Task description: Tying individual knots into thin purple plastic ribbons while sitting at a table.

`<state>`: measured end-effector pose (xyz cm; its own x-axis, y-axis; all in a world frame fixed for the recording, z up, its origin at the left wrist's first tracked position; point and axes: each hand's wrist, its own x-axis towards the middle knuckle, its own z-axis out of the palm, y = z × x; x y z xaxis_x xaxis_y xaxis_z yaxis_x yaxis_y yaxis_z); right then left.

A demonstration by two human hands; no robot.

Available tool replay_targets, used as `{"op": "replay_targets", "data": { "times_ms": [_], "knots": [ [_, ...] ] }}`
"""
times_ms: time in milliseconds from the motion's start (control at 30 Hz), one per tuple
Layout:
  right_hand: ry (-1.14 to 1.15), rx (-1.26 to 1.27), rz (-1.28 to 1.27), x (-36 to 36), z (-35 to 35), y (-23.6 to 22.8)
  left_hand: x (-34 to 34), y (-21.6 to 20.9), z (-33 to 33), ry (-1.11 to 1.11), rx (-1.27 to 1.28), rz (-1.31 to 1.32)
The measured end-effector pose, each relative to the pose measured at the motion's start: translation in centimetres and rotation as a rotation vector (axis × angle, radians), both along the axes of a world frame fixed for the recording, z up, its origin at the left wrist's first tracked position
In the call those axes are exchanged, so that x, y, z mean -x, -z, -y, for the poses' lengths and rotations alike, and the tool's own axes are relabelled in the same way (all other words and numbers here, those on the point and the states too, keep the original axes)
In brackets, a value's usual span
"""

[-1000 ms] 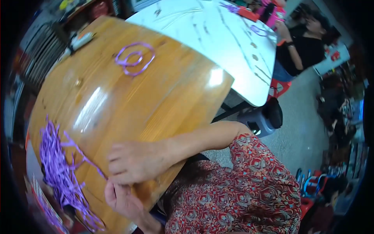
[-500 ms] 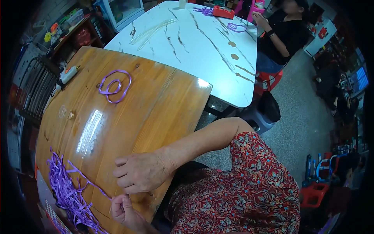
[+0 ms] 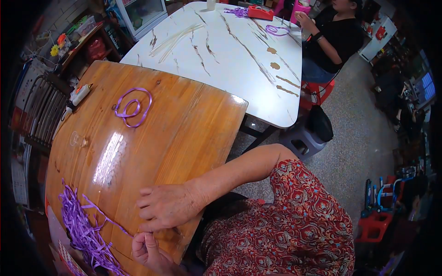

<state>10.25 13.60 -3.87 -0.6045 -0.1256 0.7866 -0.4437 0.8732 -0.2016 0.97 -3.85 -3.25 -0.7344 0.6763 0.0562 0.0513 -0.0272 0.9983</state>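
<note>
A shiny purple ribbon (image 3: pixel 108 219) runs from the heap of purple ribbons (image 3: pixel 87 232) at the table's near left to my left hand (image 3: pixel 152 252). Thumb and forefinger of that hand are pinched together on the ribbon's end. Just above it, nearly touching, is my right hand (image 3: pixel 170 207), back upward and fingers curled under. Whatever its fingertips grip is hidden beneath the hand. Both hands are low over the near edge of the wooden table (image 3: pixel 184 124). Farther off on the wood lies a loosely looped purple ribbon (image 3: pixel 133 108).
A white glue gun (image 3: pixel 80 95) rests at the wooden table's left edge. Beyond stands a marble-patterned table (image 3: pixel 239 60) with clear sticks (image 3: pixel 177 40), a red tape dispenser (image 3: pixel 260 12) and more purple ribbon (image 3: pixel 277 30). A person in black (image 3: pixel 336 37) sits there. A grey stool (image 3: pixel 306 138) stands right.
The whole view has shifted slightly. My hands stay close together in almost the same pose, the left one still pinching the ribbon.
</note>
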Motion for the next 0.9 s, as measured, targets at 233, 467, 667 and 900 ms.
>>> {"op": "replay_targets", "data": {
  "times_ms": [233,467,667,900],
  "knots": [
    [-0.025,-0.064,-0.036,-0.3,-0.6,-0.2,-0.2,-0.4,-0.3,-0.005,0.032,-0.077],
    [-0.108,-0.111,-0.098,-0.7,-1.0,-0.2,-0.5,-0.5,0.4,0.045,0.076,-0.182],
    [-0.167,-0.071,-0.155,-0.3,-0.8,0.5,0.1,0.4,1.7,0.052,0.098,-0.288],
    [-0.136,0.111,0.087,1.4,-0.9,1.8,0.9,0.9,2.1,-0.037,-0.003,0.113]
  ]
}}
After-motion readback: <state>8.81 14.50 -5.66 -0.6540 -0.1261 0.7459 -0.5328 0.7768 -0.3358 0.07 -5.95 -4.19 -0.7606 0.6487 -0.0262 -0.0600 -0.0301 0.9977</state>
